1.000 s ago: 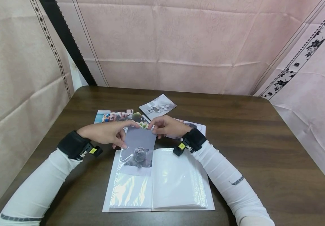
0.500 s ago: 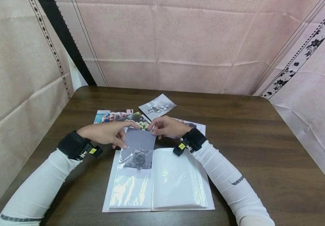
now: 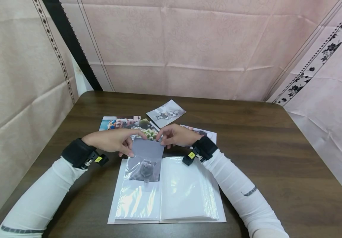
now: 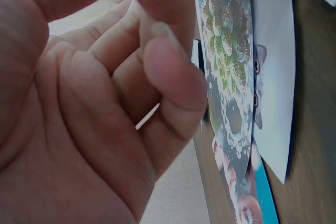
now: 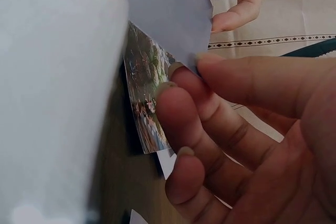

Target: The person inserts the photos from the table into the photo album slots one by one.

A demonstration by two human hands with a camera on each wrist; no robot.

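Observation:
A grey cat photo (image 3: 148,148) sits partly inside a clear pocket (image 3: 138,201) on the left page of an open photo album (image 3: 186,188). Its upper part sticks out past the pocket's mouth. My left hand (image 3: 114,140) pinches the pocket's upper left edge, its index finger reaching towards the photo's top edge. Between thumb and forefinger, my right hand (image 3: 177,135) holds the photo's top right corner. The right wrist view shows this pinch on the grey photo (image 5: 168,11). In the left wrist view the curled fingers (image 4: 176,72) hide what they hold.
Behind the hands lie several loose prints: a green plant photo (image 3: 150,133), a colourful photo (image 3: 120,122), a pale photo (image 3: 167,113) and one partly under the right hand (image 3: 209,135). The brown table (image 3: 263,148) extends right, and curtains (image 3: 203,49) hang behind it.
The cat photo has slid further down into the pocket, towards the person. My right hand has moved slightly down with it, while the left hand has stayed nearly still.

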